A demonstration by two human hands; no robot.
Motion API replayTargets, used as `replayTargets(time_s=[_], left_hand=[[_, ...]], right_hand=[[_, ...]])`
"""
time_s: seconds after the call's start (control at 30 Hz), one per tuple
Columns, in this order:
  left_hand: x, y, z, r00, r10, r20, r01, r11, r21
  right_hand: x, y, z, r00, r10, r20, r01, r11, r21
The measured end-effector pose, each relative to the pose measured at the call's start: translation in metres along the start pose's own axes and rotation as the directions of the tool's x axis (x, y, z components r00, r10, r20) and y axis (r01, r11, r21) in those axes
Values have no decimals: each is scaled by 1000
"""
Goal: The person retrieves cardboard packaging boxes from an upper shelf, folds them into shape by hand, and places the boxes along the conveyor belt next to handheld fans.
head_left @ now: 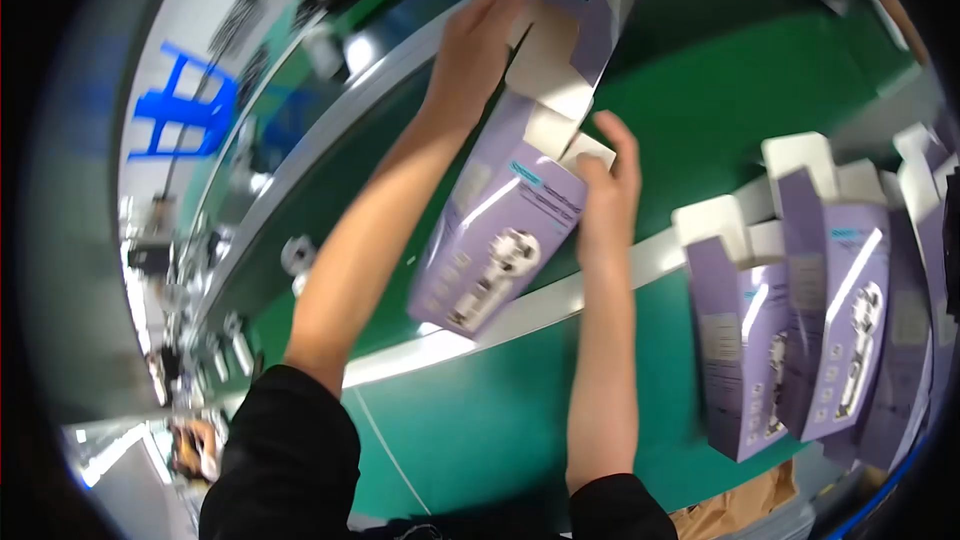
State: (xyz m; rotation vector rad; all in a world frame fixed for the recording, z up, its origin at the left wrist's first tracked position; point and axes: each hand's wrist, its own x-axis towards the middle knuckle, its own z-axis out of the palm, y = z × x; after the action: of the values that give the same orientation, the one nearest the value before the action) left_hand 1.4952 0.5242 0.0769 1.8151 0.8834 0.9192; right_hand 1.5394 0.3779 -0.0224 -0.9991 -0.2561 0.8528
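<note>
An open-topped purple cardboard box (500,230) with a ball picture on its front tilts in front of me, over the near edge of the green conveyor belt. My right hand (610,180) is at its top right, with the thumb against a white flap and the fingers curved around the edge. Beyond it, a second purple box (590,0) runs out of the top of the view, its white flap (550,75) hanging toward the first box. My left hand (485,40) is closed against the second box's left side; motion blurs its fingertips.
Several purple boxes (845,340) with raised flaps stand upright on the right of the green table (480,420). Brown paper (745,505) lies low on the right. A metal rail (650,260) runs between table and belt (710,120). A blue stool (185,110) stands on the far left.
</note>
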Motion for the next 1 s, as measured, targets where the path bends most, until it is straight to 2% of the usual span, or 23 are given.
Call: replayTargets(time_s=[0.07,0.1,0.13,0.2,0.23,0.3,0.33,0.37,0.4,0.43,0.47,0.53,0.6,0.67,0.7,0.73,0.77,0.8,0.87,0.93,1.0], left_hand=[[-102,23,-63,959,-60,-278,38,996,-82],[-158,29,-97,960,-46,-275,71,994,83],[-213,32,-122,963,-46,-267,114,963,244],[-298,41,-140,905,-196,-377,256,960,115],[-329,45,-151,897,-192,-398,256,960,113],[-396,54,-181,793,-210,-571,298,952,64],[-426,61,-195,781,-205,-589,293,954,56],[-454,68,-211,783,-181,-595,318,939,132],[-476,76,-229,784,-158,-600,343,916,207],[-494,85,-252,775,-156,-612,340,920,196],[-507,92,-278,763,-92,-640,335,903,269],[-520,106,-325,752,17,-659,320,864,388],[-523,117,-376,737,65,-672,310,852,422],[-529,119,-425,853,173,-492,306,598,741],[-531,123,-444,839,179,-513,315,610,727],[-533,129,-463,887,108,-448,280,648,709],[-536,134,-486,925,46,-378,247,683,687],[-541,135,-511,913,57,-405,257,690,677],[-540,130,-556,977,-129,-170,201,825,528],[-513,114,-591,985,-163,55,106,828,550],[-479,94,-594,986,-3,165,-128,617,777]], right_hand=[[-37,-11,20,990,121,71,-127,987,93],[-51,-2,22,986,101,133,-115,988,105],[-59,1,24,973,194,129,-194,981,-13],[-79,0,27,954,223,199,-204,973,-108],[-88,2,28,949,226,219,-205,972,-115],[-112,-1,33,845,298,443,-147,928,-344],[-125,-2,36,770,346,535,-91,891,-446],[-139,-4,38,764,346,545,-78,888,-454],[-153,-3,37,713,402,574,-71,856,-511],[-166,-2,35,660,459,595,-59,821,-567],[-178,-1,30,613,511,602,-39,781,-623],[-208,12,8,573,478,666,146,740,-657],[-264,-2,-4,727,431,535,81,719,-690],[-307,-18,-33,838,290,463,61,792,-608],[-328,-33,-45,875,301,379,-73,856,-512],[-349,-49,-57,899,325,294,-197,899,-392],[-366,-59,-71,932,268,243,-168,915,-366],[-378,-69,-79,959,211,190,-137,931,-339],[-407,-104,-57,986,153,58,-127,939,-320],[-413,-107,-58,995,81,53,-57,932,-357],[-414,-113,-58,999,-45,21,50,916,-399]])
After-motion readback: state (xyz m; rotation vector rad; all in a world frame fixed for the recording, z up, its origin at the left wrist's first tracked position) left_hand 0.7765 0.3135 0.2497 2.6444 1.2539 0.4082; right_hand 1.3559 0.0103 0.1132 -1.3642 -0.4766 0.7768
